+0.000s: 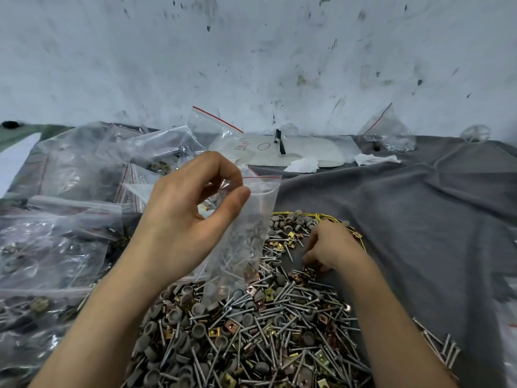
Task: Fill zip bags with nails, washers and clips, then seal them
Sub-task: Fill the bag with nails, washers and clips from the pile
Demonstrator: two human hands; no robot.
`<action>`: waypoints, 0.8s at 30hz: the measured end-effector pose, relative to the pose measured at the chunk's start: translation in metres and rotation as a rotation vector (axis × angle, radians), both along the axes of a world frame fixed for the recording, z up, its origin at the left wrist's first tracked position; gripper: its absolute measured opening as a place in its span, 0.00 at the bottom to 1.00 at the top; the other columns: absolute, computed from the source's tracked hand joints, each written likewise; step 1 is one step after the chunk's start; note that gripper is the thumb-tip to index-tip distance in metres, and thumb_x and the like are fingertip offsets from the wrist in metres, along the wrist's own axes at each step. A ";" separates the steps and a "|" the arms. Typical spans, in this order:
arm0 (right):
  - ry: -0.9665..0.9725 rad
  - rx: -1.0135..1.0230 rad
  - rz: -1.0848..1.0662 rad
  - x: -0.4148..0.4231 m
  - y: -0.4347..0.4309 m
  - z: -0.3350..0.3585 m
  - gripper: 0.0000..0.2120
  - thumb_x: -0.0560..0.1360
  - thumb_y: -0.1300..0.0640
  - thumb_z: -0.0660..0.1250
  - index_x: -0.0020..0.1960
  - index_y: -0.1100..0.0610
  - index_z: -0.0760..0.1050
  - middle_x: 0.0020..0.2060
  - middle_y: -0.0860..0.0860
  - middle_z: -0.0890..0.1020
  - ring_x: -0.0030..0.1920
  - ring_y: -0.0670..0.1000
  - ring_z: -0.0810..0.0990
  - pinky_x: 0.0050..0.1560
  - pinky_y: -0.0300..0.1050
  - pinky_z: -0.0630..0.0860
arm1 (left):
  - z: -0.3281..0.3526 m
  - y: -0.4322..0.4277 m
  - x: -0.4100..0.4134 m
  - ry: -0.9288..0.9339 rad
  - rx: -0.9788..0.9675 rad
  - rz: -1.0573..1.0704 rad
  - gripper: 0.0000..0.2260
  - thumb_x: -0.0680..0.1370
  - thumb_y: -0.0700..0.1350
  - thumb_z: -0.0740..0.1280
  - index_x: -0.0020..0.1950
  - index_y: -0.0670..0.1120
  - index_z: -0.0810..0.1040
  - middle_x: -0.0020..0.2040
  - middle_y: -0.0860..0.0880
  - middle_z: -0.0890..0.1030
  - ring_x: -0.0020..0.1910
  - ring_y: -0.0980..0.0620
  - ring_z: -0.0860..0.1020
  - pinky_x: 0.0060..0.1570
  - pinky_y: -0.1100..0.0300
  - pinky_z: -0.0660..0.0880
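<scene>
Hardware pile (251, 345) nearest; left hand (184, 208) pinches zip bag (246, 236); right hand (330, 247) fingertips buried, grip unclear.

Right hand (333, 247) fingertips blurred (grip unclear), hardware pile (251, 345) cut by bottom edge

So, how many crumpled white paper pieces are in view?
2. The left paper piece lies against the front edge of the white board; the right paper piece lies beside the board's right corner. The bag pile at left may hide more.
</scene>
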State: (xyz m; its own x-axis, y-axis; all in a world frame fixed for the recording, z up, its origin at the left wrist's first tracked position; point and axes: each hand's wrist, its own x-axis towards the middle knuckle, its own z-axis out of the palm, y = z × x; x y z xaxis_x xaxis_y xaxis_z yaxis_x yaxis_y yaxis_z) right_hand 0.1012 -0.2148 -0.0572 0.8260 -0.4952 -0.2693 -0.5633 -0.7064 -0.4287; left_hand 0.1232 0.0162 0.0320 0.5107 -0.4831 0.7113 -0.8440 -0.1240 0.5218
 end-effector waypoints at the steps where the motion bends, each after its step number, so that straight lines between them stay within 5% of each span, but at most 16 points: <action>1: -0.005 -0.063 -0.008 0.001 0.001 -0.002 0.14 0.71 0.61 0.72 0.55 0.60 0.77 0.53 0.58 0.80 0.51 0.58 0.81 0.53 0.51 0.80 | 0.000 0.000 0.000 0.003 -0.002 -0.001 0.07 0.75 0.52 0.64 0.44 0.49 0.73 0.40 0.55 0.76 0.40 0.50 0.75 0.42 0.43 0.75; 6: -0.043 -0.117 -0.090 0.003 0.001 -0.006 0.11 0.75 0.61 0.67 0.57 0.59 0.77 0.57 0.59 0.78 0.53 0.57 0.81 0.55 0.49 0.78 | -0.001 0.000 0.001 0.017 -0.005 -0.006 0.06 0.75 0.52 0.64 0.44 0.50 0.74 0.40 0.56 0.75 0.39 0.51 0.75 0.43 0.42 0.75; 14: -0.084 -0.062 -0.130 -0.002 -0.009 -0.005 0.10 0.70 0.55 0.73 0.50 0.57 0.79 0.50 0.55 0.81 0.52 0.56 0.79 0.52 0.48 0.77 | 0.000 -0.002 -0.002 0.010 0.002 -0.026 0.07 0.76 0.51 0.64 0.44 0.48 0.74 0.39 0.56 0.74 0.39 0.52 0.74 0.42 0.43 0.74; 19: -0.171 -0.056 -0.146 -0.004 -0.007 -0.008 0.13 0.72 0.54 0.72 0.53 0.55 0.74 0.55 0.56 0.77 0.56 0.57 0.76 0.53 0.47 0.73 | 0.000 -0.001 -0.001 0.011 0.008 -0.013 0.07 0.75 0.52 0.64 0.44 0.48 0.74 0.39 0.56 0.74 0.39 0.52 0.74 0.42 0.46 0.75; 24: -0.147 -0.070 -0.091 -0.002 -0.004 -0.005 0.04 0.74 0.60 0.70 0.43 0.52 0.78 0.50 0.55 0.80 0.56 0.55 0.76 0.50 0.41 0.71 | -0.001 0.001 0.003 0.044 0.010 -0.007 0.06 0.76 0.51 0.63 0.45 0.50 0.74 0.40 0.56 0.76 0.40 0.53 0.75 0.42 0.54 0.75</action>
